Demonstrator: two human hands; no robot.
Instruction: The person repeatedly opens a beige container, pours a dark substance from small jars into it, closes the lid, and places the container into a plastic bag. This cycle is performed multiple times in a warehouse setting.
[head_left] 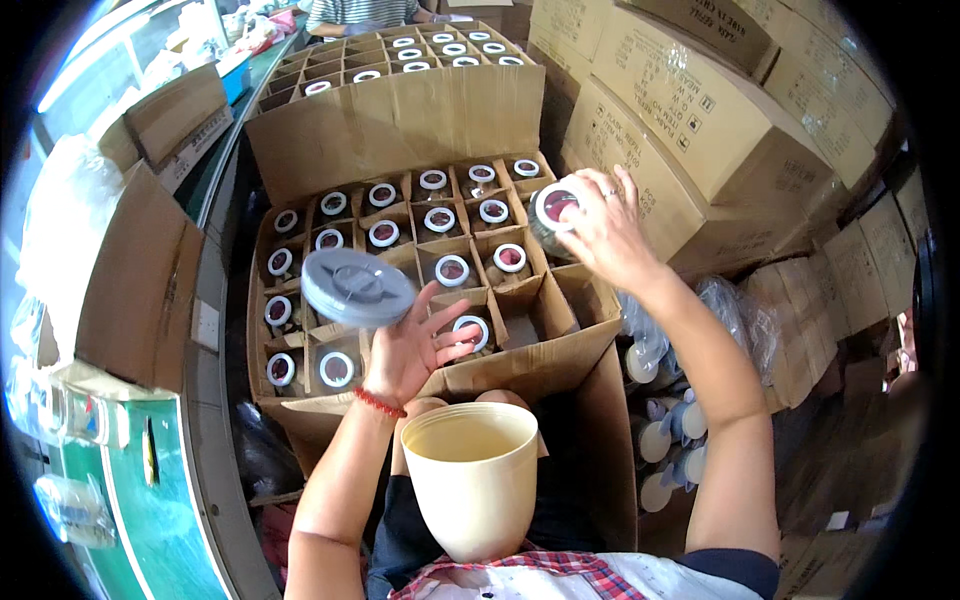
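Observation:
My right hand [615, 235] grips a small glass jar [552, 222] with a white-rimmed, dark red lid, tilted above the right edge of a divided cardboard carton [535, 378]. More jars [452, 270] of the same kind stand upright in the carton's cells. Over its left part, my left hand [405, 345] is turned palm up with the fingers spread. A round grey plastic lid [358, 287] overlaps its thumb side; whether the hidden thumb holds it I cannot tell. A cream plastic tub [470, 490] stands on my lap, its visible inner wall bare.
Behind stands another divided carton [395, 120] with jars, and a person [360, 12] in a striped top. Stacked cardboard boxes [690, 120] rise at the right, above white-lidded containers [655, 440] and clear plastic wrap. A green-topped bench [155, 490] runs along the left.

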